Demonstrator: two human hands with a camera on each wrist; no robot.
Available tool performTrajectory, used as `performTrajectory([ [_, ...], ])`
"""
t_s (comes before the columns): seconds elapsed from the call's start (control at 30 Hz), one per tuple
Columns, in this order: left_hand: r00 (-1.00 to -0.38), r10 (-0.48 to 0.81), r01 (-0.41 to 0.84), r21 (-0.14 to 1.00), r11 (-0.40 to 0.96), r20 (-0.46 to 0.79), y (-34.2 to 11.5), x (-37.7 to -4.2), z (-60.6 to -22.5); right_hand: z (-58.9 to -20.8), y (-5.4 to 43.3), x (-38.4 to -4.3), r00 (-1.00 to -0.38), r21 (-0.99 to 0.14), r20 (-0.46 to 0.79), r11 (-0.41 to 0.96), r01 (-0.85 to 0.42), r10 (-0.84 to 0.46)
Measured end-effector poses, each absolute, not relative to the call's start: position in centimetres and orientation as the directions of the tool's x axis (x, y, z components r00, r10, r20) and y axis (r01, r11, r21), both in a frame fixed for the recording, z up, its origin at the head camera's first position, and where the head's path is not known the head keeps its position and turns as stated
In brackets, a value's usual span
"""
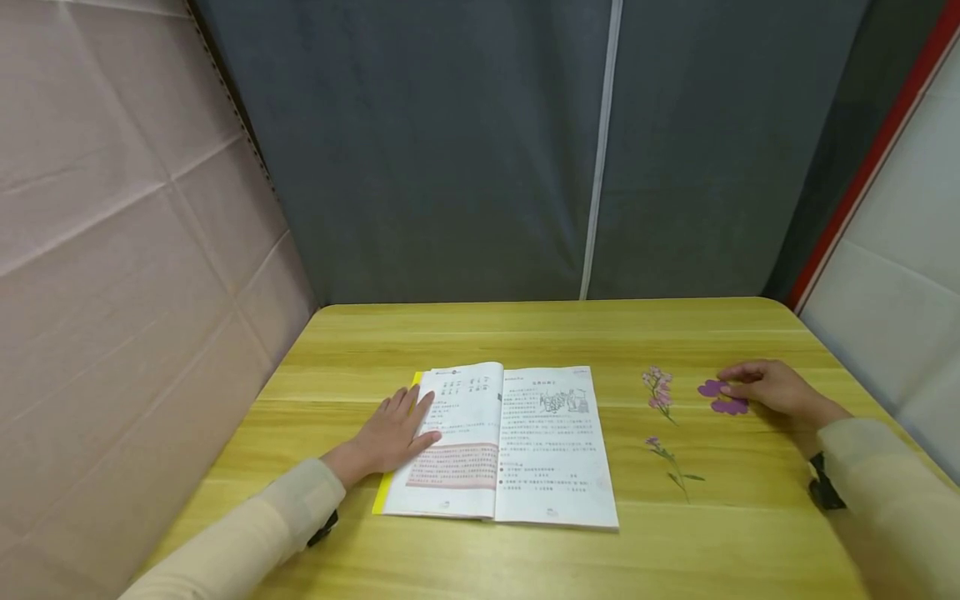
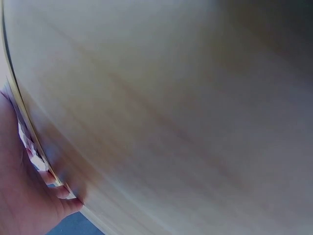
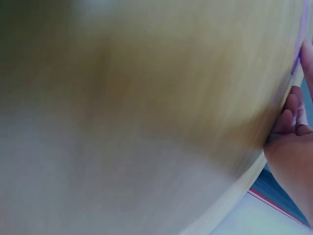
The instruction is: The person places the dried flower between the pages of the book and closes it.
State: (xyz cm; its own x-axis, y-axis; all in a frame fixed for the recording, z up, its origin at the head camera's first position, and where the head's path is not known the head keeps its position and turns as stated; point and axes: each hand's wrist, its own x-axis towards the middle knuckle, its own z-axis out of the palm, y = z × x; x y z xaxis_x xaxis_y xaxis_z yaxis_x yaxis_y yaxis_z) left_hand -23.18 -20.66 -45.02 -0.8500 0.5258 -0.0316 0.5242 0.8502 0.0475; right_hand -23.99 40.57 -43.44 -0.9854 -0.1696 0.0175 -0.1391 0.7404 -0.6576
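An open book [image 1: 551, 450] with printed pages lies on the wooden table. My left hand [image 1: 393, 433] rests with spread fingers on the left page, near its outer edge; in the left wrist view the same hand [image 2: 27, 191] shows beside the tabletop. To the right of the book, my right hand [image 1: 772, 390] pinches a flat purple flower [image 1: 729, 407] with lobed edges, the thumb lying across its middle. In the right wrist view, a purple edge [image 3: 299, 41] shows by the thumb, and the other fingers [image 3: 291, 105] are curled close to the table.
Between the book and the right hand lie a pink flower sprig [image 1: 658, 388] and, nearer, a thin stem with a small purple bloom [image 1: 671, 462]. A dark curtain [image 1: 450, 150] hangs behind the table [image 1: 525, 333], with pale cloth walls [image 1: 135, 292] at both sides.
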Motion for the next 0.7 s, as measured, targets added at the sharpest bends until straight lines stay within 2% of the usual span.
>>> performTrajectory([
  [0.17,-0.849,0.528,0.526,0.058,0.849,-0.030,-20.68,-23.16,-45.00,-43.93,40.83,-24.08,-0.989,-0.705,0.012,0.700,-0.115,-0.150],
  [0.33,-0.849,0.527,0.524,0.061,0.849,-0.033,-20.60,-23.13,-44.96,-44.32,40.85,-24.11,-0.992,-0.805,-0.013,0.590,-0.066,-0.128],
  [0.4,-0.850,0.526,0.523,0.056,0.850,-0.032,-20.61,-23.14,-44.99,-44.29,40.79,-24.12,-0.992,-0.804,-0.008,0.590,-0.069,-0.127],
  [0.57,-0.853,0.521,0.520,0.053,0.853,-0.031,-20.64,-23.12,-45.08,-44.08,40.90,-24.16,-0.994,-0.720,0.013,0.689,-0.087,-0.111],
  [0.7,-0.854,0.519,0.516,0.061,0.854,-0.034,-20.64,-23.12,-45.11,-44.00,41.07,-24.10,-0.995,-0.758,0.004,0.648,-0.071,-0.104],
])
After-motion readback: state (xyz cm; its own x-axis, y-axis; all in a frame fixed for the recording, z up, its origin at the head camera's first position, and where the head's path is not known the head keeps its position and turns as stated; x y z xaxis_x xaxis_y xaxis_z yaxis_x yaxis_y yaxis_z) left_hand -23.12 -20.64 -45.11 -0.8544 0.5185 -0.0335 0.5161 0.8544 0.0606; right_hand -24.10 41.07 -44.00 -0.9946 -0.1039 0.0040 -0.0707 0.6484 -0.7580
